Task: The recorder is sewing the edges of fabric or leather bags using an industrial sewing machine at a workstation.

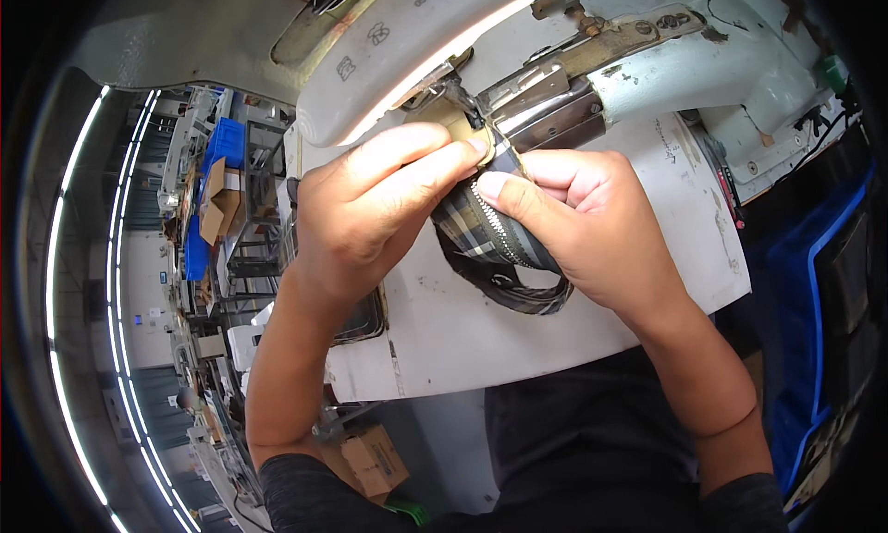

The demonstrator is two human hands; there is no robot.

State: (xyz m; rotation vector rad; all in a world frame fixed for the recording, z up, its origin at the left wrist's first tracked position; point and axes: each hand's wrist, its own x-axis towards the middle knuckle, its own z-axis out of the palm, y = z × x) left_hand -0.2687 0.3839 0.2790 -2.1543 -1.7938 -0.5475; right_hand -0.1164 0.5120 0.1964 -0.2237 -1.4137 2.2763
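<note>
A small dark plaid fabric piece with a zipper (467,226) hangs in a curved loop at the end of the sewing machine's narrow bed (546,117). My left hand (365,200) is closed, its fingertips pressed on the piece's upper edge close to the needle area. From the other side my right hand (601,223) pinches the zippered edge between thumb and fingers. Light metal zipper teeth (499,226) run down beside the right thumb. A pale yellowish part (451,119) shows above my left fingertips. The needle tip cannot be made out.
The machine's white head (407,57), with a lit strip beneath, overhangs my hands. Below lies a white worktable (435,353). A blue-edged container (800,302) stands at right. Cardboard boxes (370,464) sit low at left, shelving (254,191) beyond.
</note>
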